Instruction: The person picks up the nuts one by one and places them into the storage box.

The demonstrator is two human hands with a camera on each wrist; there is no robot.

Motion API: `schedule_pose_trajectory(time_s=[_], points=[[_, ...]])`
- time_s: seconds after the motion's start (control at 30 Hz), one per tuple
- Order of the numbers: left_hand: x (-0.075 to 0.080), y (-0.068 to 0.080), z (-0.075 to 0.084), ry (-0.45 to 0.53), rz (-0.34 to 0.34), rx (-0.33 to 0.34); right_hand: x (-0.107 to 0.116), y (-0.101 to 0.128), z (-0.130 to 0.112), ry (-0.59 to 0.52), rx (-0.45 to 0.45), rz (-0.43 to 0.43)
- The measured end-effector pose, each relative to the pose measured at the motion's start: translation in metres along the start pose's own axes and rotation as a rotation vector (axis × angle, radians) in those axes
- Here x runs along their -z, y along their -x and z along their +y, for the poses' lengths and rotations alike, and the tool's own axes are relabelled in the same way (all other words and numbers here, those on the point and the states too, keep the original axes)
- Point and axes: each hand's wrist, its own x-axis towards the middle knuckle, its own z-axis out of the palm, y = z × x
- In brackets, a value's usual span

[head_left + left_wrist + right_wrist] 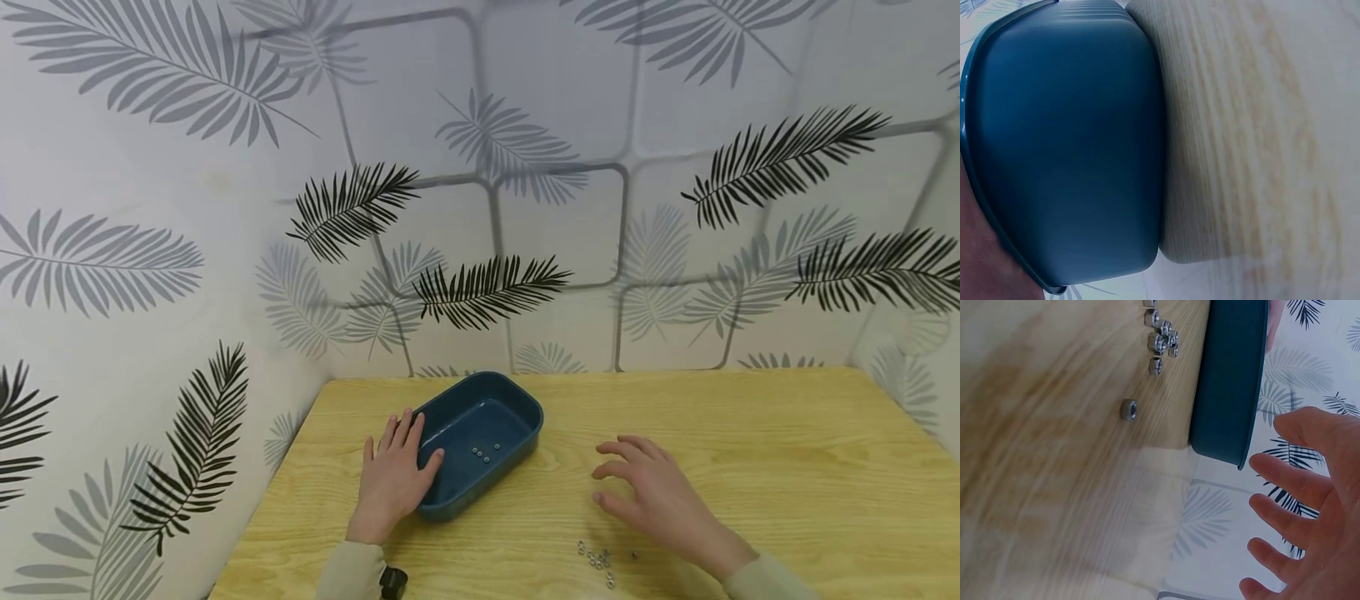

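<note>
Right hand [652,492] open, hovering just beyond loose nuts [597,560] on desk [787,467]; left hand [393,479] flat, steadying blue tray [525,408].

Wooden table [750,450], blue tray [525,417], metal nuts [597,560]

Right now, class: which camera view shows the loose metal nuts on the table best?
The right wrist view: the nuts lie sharp on the wooden table, one nut apart, beside the blue tray. The head view shows them tiny near the right hand. The left wrist view shows none.
</note>
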Motion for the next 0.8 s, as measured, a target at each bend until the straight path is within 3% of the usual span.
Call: schedule_pose_trajectory(time_s=[0.47,0.8], points=[[0.0,0.002,0.001,0.007,0.012,-0.001,0.005,0.029,0.009,0.007,0.013,-0.045],[0.0,0.0,0.0,-0.01,0.002,0.0,0.002,0.048,0.016,-0.024,-0.005,-0.131]])
